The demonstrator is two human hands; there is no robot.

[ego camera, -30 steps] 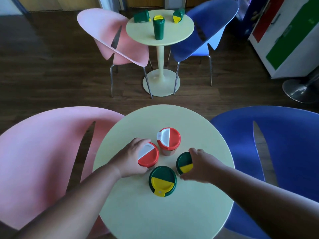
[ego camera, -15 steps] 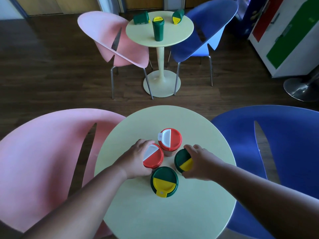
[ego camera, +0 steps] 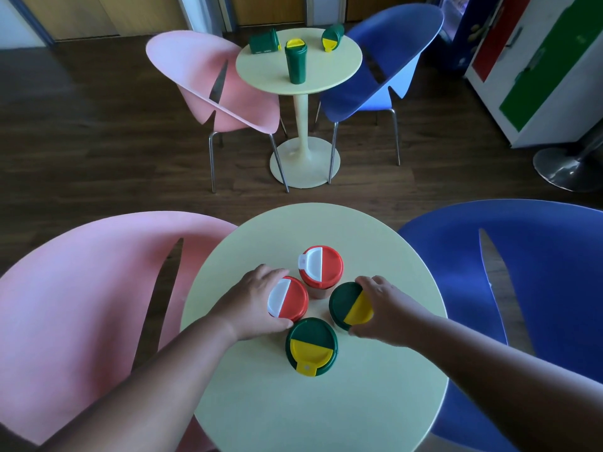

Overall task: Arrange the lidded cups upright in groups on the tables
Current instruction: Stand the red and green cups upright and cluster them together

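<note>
Several lidded cups stand upright in a tight cluster on the near round table. My left hand grips a cup with a red and white lid. My right hand grips a cup with a green and yellow lid. A second red-lidded cup stands just behind them, and another green-lidded cup stands in front. On the far round table, one green cup stands upright. Two green cups lie on their sides there, one at the left and one at the right.
A pink chair flanks the near table on the left and a blue chair on the right. The far table has its own pink chair and blue chair. A colourful cabinet and a metal stand base sit at right.
Both hands have slid their cups inward and a little away from me, closing the gaps to the other two cups. The cups on the far table have not moved.
</note>
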